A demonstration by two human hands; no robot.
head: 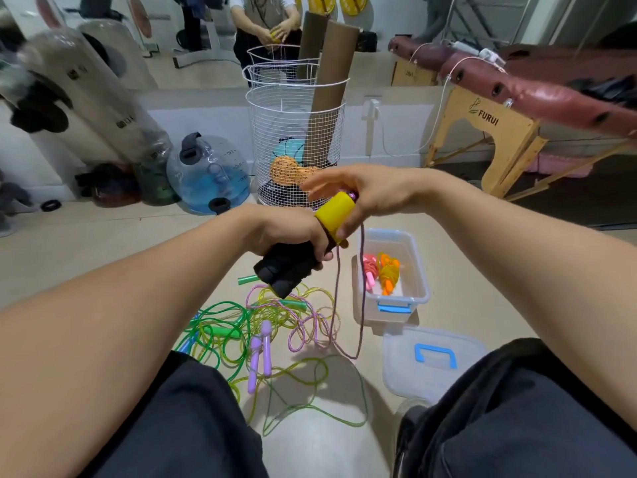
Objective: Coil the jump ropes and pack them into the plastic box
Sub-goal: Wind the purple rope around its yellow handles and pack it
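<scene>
My left hand [286,229] grips a pair of black foam jump-rope handles with yellow ends [312,246], held above the floor. My right hand [365,191] pinches the purple rope at the top of the yellow ends. That purple rope [362,305] hangs down in a long loop to the floor. The clear plastic box [393,298] with a blue latch stands open on the floor to the right; a coiled pink rope [369,272] and a coiled orange rope [389,270] lie inside it. A tangle of green, yellow and pink ropes [255,326] with purple handles lies on the floor between my knees.
The box's clear lid [413,374] with a blue handle lies by my right knee. A white wire basket [296,150] holding cardboard tubes and balls stands ahead. A blue water jug [210,174] sits left of it. A folding wooden table [499,132] stands at right.
</scene>
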